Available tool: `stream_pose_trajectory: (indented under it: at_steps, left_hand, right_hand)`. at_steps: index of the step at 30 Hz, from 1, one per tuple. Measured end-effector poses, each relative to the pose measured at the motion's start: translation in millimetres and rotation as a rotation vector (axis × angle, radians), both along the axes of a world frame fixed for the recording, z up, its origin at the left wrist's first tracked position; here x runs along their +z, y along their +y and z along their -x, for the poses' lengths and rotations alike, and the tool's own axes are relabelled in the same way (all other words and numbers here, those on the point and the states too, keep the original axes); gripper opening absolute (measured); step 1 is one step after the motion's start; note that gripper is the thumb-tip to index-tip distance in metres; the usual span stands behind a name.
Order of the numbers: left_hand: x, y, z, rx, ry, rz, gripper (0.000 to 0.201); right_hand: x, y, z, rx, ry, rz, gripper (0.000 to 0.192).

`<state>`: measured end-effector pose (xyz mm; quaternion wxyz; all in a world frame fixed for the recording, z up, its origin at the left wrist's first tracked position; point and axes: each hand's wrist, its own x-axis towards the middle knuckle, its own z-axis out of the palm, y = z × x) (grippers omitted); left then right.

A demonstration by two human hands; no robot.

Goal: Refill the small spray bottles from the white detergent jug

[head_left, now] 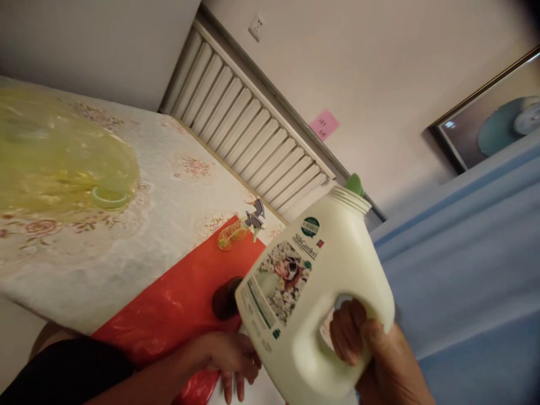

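Observation:
My right hand (371, 360) grips the handle of a white detergent jug (312, 292) with a printed label and a green cap (354, 183), held tilted above the table's near right part. My left hand (230, 357) rests below the jug at the edge of a red plastic sheet (177, 306), fingers pointing down and apart, with nothing held. A dark round object (223, 298) sits on the red sheet just left of the jug, partly hidden by it. A small yellow spray bottle (240, 229) with a grey trigger lies at the sheet's far corner.
A floral tablecloth (169, 197) covers the table. A large yellow translucent bag (54, 157) lies at the left. Behind stand a white radiator (248, 129), a wall with a socket (256, 26) and a pink note (324, 124), plus a framed picture (493, 118). Blue fabric (472, 253) fills the right.

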<state>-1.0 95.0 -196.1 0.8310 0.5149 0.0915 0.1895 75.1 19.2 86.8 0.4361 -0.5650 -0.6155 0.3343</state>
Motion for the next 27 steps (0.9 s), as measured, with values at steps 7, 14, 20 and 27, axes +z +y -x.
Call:
stream_pose_trajectory:
  at_steps: [7, 14, 20, 27]
  left_hand:
    - [8.1, 2, 5, -0.037, 0.125, 0.002, 0.034]
    - [-7.9, 4, 6, 0.000, 0.097, 0.033, 0.046]
    - [-0.9, 4, 10, 0.045, 0.110, -0.005, 0.041]
    - [10.6, 6, 13, 0.158, 0.077, 0.017, 0.042]
  right_hand:
    - [-12.4, -3, -87, -0.069, -0.242, 0.157, 0.055]
    - [-22.1, -9, -120, -0.083, -0.411, 0.256, 0.048]
    - [-26.7, -11, -123, 0.037, -0.497, 0.351, 0.053]
    - [-28.9, -9, -129, 0.203, -0.422, 0.380, 0.058]
